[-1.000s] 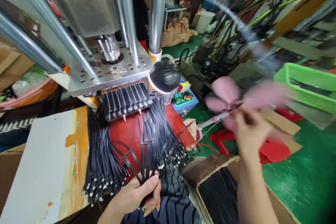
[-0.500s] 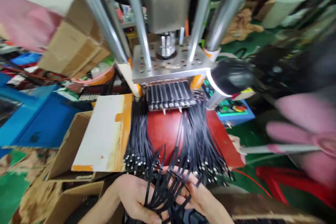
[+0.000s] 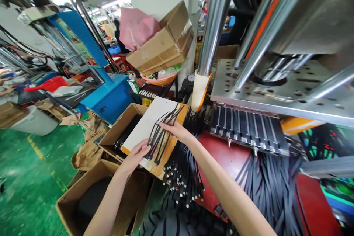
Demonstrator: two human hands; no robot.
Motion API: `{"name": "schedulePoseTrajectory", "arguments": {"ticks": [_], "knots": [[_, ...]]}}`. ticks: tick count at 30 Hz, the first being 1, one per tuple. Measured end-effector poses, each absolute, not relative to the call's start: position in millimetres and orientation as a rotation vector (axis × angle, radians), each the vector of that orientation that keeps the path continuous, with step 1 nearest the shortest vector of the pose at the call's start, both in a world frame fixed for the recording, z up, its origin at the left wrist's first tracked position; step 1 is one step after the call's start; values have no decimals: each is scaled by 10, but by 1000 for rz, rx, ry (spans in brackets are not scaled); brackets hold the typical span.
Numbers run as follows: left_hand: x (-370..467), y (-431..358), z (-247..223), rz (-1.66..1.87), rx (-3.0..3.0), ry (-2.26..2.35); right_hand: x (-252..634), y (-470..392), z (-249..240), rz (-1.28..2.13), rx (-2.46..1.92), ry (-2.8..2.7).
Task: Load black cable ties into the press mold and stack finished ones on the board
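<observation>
Several thin black cables (image 3: 159, 142) with small dark ends lie fanned out across a white board (image 3: 151, 112) that has an orange-brown edge. My left hand (image 3: 139, 151) is at the lower left side of these cables, its fingertips against them and its fingers apart. Across their upper part rests my right hand (image 3: 177, 131), fingers stretched out over the cables; its underside is hidden. Beside the board hangs a thick bundle of black cables (image 3: 184, 177) with pale square ends. Another bundle of black cables (image 3: 265, 188) spreads over the red surface (image 3: 221, 155).
A press with a drilled steel plate (image 3: 249, 90) and steel columns (image 3: 218, 22) stands at right, over a black clamped block (image 3: 249, 129). Open cardboard boxes (image 3: 91, 184) sit below the board. A blue machine (image 3: 107, 96) and a tilted carton (image 3: 163, 44) are behind.
The view has turned left. Both hands have moved from in front of the press to the board, bringing the black cables, which now lie on it.
</observation>
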State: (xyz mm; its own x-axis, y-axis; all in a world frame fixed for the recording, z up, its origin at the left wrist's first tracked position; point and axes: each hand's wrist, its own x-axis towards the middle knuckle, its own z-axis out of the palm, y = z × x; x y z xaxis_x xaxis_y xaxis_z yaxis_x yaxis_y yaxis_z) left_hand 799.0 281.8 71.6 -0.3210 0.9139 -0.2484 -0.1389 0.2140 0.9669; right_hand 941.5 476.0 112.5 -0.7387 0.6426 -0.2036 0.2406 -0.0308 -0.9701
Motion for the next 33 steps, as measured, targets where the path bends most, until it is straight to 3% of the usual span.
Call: {"name": "schedulePoseTrajectory", "arguments": {"ticks": [6,12,15,18,22,24,33], "knots": [[7948,2862,558,1139,1109,1889,10072,4639,1177,1200,-1290,-2178],[8291,2909,899,1142,1490,1971,11162,3655,676,766,-1542,-2405],[8674,2837,1116,1009,1404,1638,11240,3399,567,768,-1555,-2374],[9075,2704,1131,794,1140,1239,11254,3215,792,982,-1440,-2202],[9437,2639,927,907,804,1019,11435,2946,1177,1425,-1311,-2163],[9512,2669,862,932,774,1009,11560,2915,1203,1487,-1403,-2195],[9776,2839,827,914,665,894,11609,3251,869,766,-2005,-2218]]}}
